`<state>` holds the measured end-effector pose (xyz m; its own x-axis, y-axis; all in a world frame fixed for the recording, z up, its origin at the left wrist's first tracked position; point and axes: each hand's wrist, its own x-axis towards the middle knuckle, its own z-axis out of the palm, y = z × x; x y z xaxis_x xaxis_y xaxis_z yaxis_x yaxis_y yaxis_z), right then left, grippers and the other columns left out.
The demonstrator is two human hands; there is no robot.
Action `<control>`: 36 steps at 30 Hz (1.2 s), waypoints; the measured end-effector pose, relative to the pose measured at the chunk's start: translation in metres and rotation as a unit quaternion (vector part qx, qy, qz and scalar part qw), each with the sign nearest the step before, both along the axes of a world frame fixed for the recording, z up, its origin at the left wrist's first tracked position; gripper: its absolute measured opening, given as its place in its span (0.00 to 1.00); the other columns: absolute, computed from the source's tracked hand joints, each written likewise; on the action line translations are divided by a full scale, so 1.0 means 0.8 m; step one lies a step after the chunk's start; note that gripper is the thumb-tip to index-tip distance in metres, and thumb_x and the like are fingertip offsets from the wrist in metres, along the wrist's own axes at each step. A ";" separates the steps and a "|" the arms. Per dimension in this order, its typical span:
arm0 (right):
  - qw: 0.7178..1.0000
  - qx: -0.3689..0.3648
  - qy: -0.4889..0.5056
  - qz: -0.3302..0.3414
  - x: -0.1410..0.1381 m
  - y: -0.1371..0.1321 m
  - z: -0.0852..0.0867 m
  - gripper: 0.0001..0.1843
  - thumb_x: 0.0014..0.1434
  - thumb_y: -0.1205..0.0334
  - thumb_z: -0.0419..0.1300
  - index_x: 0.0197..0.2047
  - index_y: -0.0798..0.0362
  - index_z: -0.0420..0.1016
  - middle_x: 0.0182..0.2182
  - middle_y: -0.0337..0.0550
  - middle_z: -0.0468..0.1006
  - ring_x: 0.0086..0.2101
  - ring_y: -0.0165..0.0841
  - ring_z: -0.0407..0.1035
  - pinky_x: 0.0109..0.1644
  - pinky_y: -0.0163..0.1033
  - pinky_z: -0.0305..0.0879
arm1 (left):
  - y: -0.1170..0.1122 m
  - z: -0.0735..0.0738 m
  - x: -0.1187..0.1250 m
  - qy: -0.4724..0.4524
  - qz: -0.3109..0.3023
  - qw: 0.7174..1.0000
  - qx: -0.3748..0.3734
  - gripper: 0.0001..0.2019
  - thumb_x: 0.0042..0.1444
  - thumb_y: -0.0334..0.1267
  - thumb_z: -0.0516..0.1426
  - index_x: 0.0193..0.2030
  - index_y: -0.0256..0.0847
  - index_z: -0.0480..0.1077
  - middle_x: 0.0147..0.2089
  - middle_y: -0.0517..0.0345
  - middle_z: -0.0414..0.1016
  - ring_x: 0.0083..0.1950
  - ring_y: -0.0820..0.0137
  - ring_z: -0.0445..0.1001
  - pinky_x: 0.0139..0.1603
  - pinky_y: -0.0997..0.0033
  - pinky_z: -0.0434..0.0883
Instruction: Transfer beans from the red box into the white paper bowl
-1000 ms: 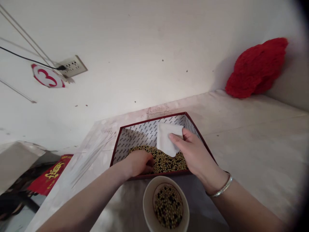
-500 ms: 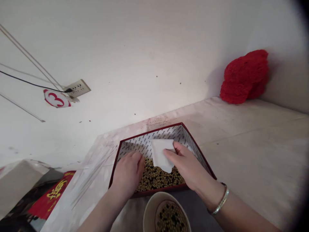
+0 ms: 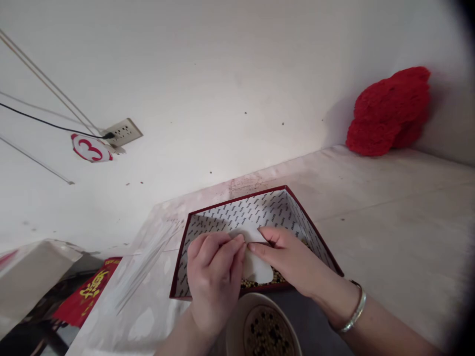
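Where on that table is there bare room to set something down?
The widest bare patch is the pale cloth right of the red-edged box, between the red bundle and the right forearm. Crowded: the box, where left hand and right hand come together at a white packet; the bowl close before it; thin strands to its left.

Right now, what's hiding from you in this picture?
All in the head view:
Left hand: anything it pinches is hidden by its own fingers.
White piece: left part is behind that hand.
Beans in the box: many are blocked by both.
Cup: cut off by the bottom edge.
Red banner: smallest letters too tiny.
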<state>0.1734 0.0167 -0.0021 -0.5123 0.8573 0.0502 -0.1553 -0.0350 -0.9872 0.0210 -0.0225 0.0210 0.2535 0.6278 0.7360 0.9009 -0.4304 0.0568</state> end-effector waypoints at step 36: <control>0.991 0.052 -0.094 -0.081 0.003 0.007 0.000 0.10 0.57 0.60 0.52 0.27 0.54 0.68 0.23 0.38 0.68 0.25 0.29 0.61 0.29 0.34 0.57 | -0.057 -0.009 -0.002 0.058 -0.173 0.972 -0.147 0.03 0.48 0.36 0.60 0.29 0.42 0.71 0.28 0.60 0.72 0.32 0.68 0.68 0.36 0.63 0.68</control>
